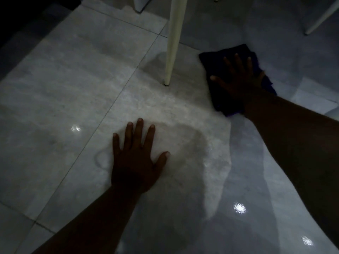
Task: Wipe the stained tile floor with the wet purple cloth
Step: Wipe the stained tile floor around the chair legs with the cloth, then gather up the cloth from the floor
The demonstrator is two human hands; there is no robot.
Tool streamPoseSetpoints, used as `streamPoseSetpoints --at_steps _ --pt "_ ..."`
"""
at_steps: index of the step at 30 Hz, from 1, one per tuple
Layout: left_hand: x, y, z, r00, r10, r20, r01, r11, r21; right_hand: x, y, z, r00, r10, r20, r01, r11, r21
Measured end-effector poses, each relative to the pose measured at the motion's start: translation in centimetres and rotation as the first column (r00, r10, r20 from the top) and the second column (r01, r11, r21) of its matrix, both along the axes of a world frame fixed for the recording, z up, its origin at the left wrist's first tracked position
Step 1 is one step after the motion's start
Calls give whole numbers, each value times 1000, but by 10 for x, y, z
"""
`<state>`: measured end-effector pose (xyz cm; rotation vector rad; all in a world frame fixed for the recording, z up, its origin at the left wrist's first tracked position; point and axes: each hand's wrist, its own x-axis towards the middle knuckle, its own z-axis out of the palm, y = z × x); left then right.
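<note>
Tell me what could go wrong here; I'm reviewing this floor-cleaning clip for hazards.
1. The left hand is pressed flat on the tile floor, which looks glossy and possibly wet; it could slip under the person's weight.
2. The right hand pushes the purple cloth right beside the white furniture leg; a wide stroke might bump it.
3. The light is dim, so leftover stains may be missed.

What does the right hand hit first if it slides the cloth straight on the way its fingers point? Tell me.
Likely nothing close: the right hand, flat on the dark purple cloth, points up-frame over bare grey tile floor; the white tapered chair leg stands left of that line.
</note>
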<state>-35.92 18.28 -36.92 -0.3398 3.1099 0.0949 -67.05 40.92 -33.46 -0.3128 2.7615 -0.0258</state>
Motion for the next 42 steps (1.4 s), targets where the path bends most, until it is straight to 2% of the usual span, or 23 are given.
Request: streamPoseSetpoints --at_steps 6,9,12,17,20,24,26,29,32,35,39,42 --pt "0 1 3 1000 3 6 -4 1000 18 48 50 5 936 -351 -24 348 935 -69" --pt "-1 1 4 1000 -3 29 3 1000 26 77 42 4 913 -405 -50 402 914 -64" --pt "-3 0 5 998 3 59 -4 1000 19 124 34 -3 955 -281 -92 280 960 -27" --pt "-5 -2 8 995 17 93 -21 999 45 247 37 -12 986 78 -145 -93 991 -100" --pt "-6 0 13 988 13 154 -25 997 76 321 59 -14 950 277 -145 -297 946 -134" --pt "-8 -5 34 957 -1 290 -36 992 121 402 101 -9 849 511 -135 -525 842 -120" --pt "7 6 47 973 -21 232 -9 992 129 432 124 -5 804 584 -109 -594 797 -112" --pt "69 58 62 998 -62 5 57 940 335 465 142 1 771 632 -73 -636 764 -110" --pt "145 117 62 997 -67 -36 76 861 504 469 141 2 748 663 -29 -663 742 -99" --pt "188 161 65 996 -39 79 -6 865 502 469 153 17 725 688 -36 -687 718 -108" --pt "183 185 72 938 69 341 -230 857 460 495 193 26 850 496 -177 -521 841 -148" --pt "177 187 73 856 81 510 -371 784 497 515 218 28 893 402 -202 -431 893 -127"
